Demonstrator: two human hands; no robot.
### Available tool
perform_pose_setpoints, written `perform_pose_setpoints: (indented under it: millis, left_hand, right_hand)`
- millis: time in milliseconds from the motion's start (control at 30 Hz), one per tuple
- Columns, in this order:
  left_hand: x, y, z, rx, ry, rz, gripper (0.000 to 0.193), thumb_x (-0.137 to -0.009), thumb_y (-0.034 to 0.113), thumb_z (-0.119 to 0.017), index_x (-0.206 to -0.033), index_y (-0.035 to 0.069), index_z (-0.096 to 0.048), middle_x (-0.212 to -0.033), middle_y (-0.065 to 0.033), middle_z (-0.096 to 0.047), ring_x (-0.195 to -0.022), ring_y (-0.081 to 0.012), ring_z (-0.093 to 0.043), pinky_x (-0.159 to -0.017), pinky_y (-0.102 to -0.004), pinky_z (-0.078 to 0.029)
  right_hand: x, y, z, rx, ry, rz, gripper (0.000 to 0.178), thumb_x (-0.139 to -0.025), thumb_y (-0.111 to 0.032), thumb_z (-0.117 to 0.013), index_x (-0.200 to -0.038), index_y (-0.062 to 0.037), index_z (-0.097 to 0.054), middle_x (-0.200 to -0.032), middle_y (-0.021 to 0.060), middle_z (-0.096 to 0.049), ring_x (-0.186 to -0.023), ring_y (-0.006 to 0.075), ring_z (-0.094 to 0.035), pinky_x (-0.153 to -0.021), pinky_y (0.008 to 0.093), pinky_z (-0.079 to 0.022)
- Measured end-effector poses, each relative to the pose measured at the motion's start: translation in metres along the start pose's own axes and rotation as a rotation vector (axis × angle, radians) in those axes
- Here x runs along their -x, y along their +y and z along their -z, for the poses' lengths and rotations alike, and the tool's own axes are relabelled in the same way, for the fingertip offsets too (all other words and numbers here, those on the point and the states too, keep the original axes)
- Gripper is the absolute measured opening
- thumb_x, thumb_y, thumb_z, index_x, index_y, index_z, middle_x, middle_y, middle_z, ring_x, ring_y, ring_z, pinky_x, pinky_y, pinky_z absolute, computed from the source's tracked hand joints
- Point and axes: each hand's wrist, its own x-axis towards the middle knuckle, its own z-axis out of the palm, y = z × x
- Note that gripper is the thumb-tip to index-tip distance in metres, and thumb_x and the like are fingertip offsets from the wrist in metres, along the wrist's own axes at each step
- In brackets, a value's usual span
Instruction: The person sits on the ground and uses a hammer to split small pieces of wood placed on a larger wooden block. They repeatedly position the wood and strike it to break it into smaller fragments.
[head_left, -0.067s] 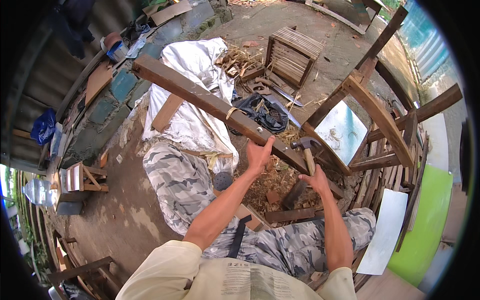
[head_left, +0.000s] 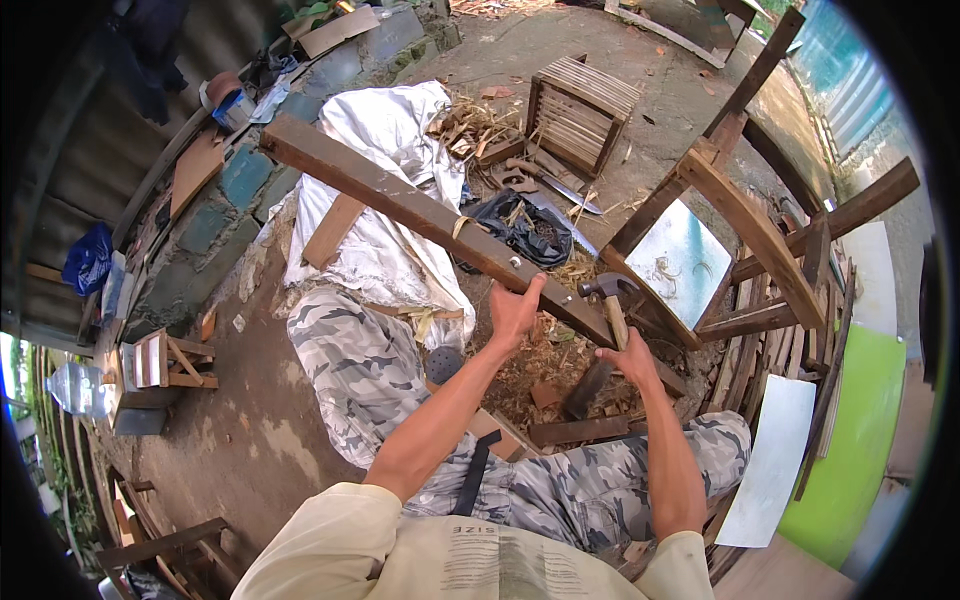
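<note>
A long dark wooden beam (head_left: 400,200) slants across in front of me, from the upper left down to the right. My left hand (head_left: 516,312) grips its near side, just right of the middle. In my right hand (head_left: 632,358) is a claw hammer (head_left: 612,300), held by its wooden handle. The hammer's dark head is over or against the beam's lower right part; whether it touches I cannot tell. A thin tan strip loops round the beam at mid-length, and a small pale spot shows on its top face between that loop and my left hand.
Wood shavings (head_left: 500,385) cover the ground between my legs. Beyond the beam lie a white sack (head_left: 385,130), a black plastic bag (head_left: 520,225) and handsaws (head_left: 560,215). A slatted wooden crate (head_left: 583,110) stands farther off. To the right is a wooden chair frame (head_left: 755,235).
The view has shifted very slightly. My hands, the beam and the hammer keep almost the same places.
</note>
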Motion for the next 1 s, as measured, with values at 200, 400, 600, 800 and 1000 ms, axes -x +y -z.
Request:
perform_pose_setpoints:
  millis: [200, 400, 600, 800, 1000]
  left_hand:
    - [0.018, 0.005, 0.006, 0.097, -0.047, -0.004, 0.042, -0.079, 0.024, -0.074, -0.104, -0.004, -0.057, -0.095, -0.0125, -0.063, -0.087, -0.0216, -0.062, -0.076, -0.0343, -0.052]
    - [0.012, -0.001, 0.016, 0.07, -0.03, 0.127, 0.046, -0.08, 0.027, -0.071, -0.11, -0.002, -0.053, -0.104, -0.0148, -0.061, -0.089, -0.0233, -0.064, -0.067, -0.0375, -0.06]
    - [0.022, 0.015, 0.003, 0.17, -0.14, 0.292, 0.041, -0.085, 0.03, -0.066, -0.111, 0.003, -0.049, -0.11, -0.0135, -0.055, -0.1, -0.0269, -0.062, -0.083, -0.0468, -0.059]
    - [0.007, -0.014, -0.008, 0.214, -0.168, 0.459, 0.049, -0.088, 0.034, -0.062, -0.121, 0.003, -0.045, -0.119, -0.0151, -0.052, -0.109, -0.0284, -0.057, -0.087, -0.047, -0.057]
    - [0.01, -0.039, -0.013, 0.305, -0.212, 0.613, 0.048, -0.089, 0.038, -0.062, -0.121, 0.004, -0.048, -0.115, -0.0124, -0.055, -0.106, -0.0275, -0.058, -0.086, -0.0466, -0.055]
  right_hand:
    - [-0.009, 0.019, 0.001, 0.043, -0.14, 0.001, 0.081, -0.067, -0.041, -0.085, -0.119, 0.0075, -0.047, -0.119, 0.0295, -0.057, -0.112, 0.0403, -0.056, -0.094, 0.0443, -0.045]
    - [-0.022, 0.024, -0.006, 0.106, -0.137, 0.126, 0.084, -0.068, -0.041, -0.085, -0.123, 0.0085, -0.046, -0.12, 0.0302, -0.057, -0.114, 0.041, -0.055, -0.093, 0.0447, -0.045]
    - [-0.009, 0.033, 0.011, 0.16, -0.118, 0.142, 0.081, -0.07, -0.044, -0.084, -0.118, 0.0099, -0.047, -0.114, 0.0301, -0.06, -0.108, 0.0422, -0.059, -0.092, 0.0453, -0.047]
    - [0.002, 0.054, 0.014, 0.158, -0.089, 0.108, 0.078, -0.072, -0.047, -0.081, -0.115, 0.0089, -0.047, -0.112, 0.0316, -0.059, -0.108, 0.0445, -0.057, -0.091, 0.0465, -0.046]
    - [0.021, 0.059, 0.021, 0.237, -0.07, 0.02, 0.074, -0.073, -0.047, -0.08, -0.113, 0.0074, -0.05, -0.11, 0.0265, -0.062, -0.107, 0.0414, -0.058, -0.09, 0.0466, -0.047]
